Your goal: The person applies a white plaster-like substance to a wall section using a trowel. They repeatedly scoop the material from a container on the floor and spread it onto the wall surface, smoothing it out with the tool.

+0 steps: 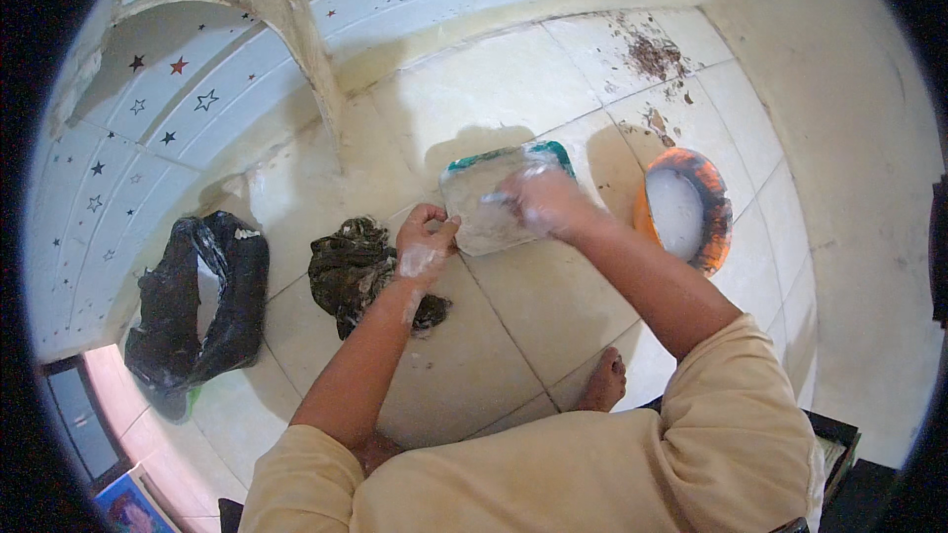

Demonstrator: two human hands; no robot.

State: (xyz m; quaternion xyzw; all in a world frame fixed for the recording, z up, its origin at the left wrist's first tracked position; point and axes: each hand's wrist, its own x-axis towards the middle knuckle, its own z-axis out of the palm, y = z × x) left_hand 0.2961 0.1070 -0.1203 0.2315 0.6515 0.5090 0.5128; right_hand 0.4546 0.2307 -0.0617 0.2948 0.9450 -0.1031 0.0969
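Observation:
A pale, whitish-smeared rectangular slab or shallow tray [479,222] with a green far edge lies in front of me on the tiled floor. My left hand [427,242], white residue on its wrist, has its fingers curled and pinches the near left edge of it. Over its right half, my right hand [548,202] is smeared by motion and coated in white; whether it holds anything is hidden. To the right stands an orange bowl [715,255] of milky white liquid, its rim darkly stained. A crumpled dark patterned cloth [346,266] lies beside my left forearm.
At the far left sits a container lined with a black plastic bag [163,336], something white inside. Brown crumbs [654,54] are scattered on the far tiles. A wall [849,138] rises on the right, a star-patterned surface [197,89] at the back left. My bare foot [604,385] rests near.

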